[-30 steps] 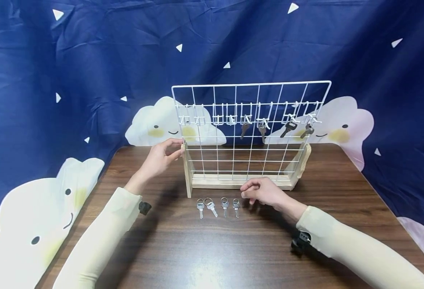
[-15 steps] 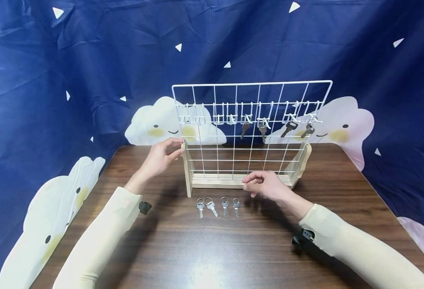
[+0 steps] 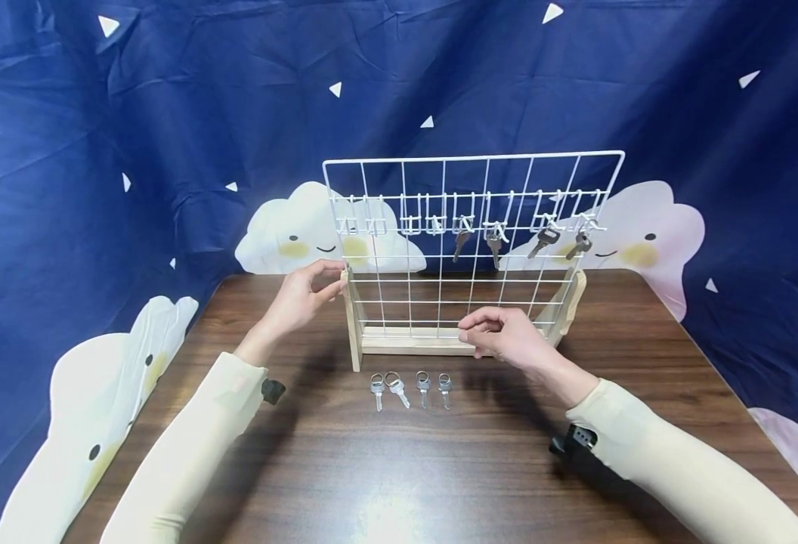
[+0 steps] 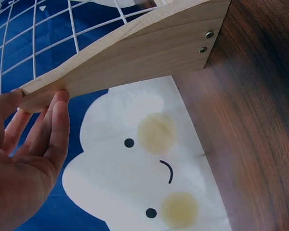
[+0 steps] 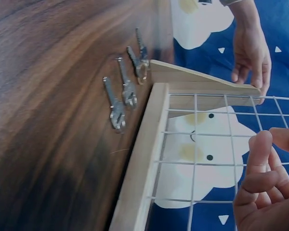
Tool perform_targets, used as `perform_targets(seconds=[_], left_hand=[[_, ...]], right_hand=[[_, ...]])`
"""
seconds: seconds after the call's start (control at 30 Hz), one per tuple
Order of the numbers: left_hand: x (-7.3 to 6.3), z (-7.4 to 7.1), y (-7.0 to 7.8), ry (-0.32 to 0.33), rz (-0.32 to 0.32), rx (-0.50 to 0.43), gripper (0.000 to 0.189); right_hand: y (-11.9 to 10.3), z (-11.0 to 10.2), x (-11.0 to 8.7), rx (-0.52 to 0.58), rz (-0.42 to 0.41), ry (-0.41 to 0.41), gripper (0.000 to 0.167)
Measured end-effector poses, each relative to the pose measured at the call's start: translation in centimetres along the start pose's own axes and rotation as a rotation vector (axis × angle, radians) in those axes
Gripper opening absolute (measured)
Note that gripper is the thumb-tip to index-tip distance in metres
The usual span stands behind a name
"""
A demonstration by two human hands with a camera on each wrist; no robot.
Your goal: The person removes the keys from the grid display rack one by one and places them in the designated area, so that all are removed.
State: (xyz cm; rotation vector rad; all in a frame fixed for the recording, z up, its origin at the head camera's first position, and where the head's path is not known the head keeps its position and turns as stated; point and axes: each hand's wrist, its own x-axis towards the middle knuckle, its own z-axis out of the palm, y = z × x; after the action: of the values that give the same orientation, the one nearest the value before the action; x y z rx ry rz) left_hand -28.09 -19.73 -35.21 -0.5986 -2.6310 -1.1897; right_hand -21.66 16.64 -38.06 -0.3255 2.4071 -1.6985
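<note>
Four keys (image 3: 423, 385) are laid on the tabletop (image 3: 331, 468), best lifted by the head (likely light, slick); the wooden panel (image 4: 135, 62) is pinched by the left grip (image 3: 300, 297), nothing visible by the loosely curled right grip (image 3: 511, 338).

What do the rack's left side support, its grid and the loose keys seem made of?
Left side support: pale, apparently unpainted wood; faint grain shows.
Grid: probably metal wire with a smooth white coating, judging by its thin, straight lines; the core is hidden.
Loose keys: silvery metal, seemingly bare, by their shine; which metal, I can't tell.
</note>
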Motion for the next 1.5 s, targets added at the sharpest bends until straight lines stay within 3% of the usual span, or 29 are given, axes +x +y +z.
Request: perform_targets(seconds=[0.33,0.83,1.5], left_hand=[[0.1,0.1,-0.1,-0.013,-0.007,-0.055,0.033],[-0.1,0.1,-0.1,-0.002,-0.016,-0.031,0.033],[0.0,0.0,0.1,0.001,-0.011,-0.032,0.033]], right_hand=[[-1.7,-0.7,-0.2,-0.003,-0.032,0.032,0.032],[-4.3,-1.6,-0.2,0.003,-0.087,0.086,0.028],[-6.8,-2.3,1.0,0.142,-0.169,0.177,0.025]])
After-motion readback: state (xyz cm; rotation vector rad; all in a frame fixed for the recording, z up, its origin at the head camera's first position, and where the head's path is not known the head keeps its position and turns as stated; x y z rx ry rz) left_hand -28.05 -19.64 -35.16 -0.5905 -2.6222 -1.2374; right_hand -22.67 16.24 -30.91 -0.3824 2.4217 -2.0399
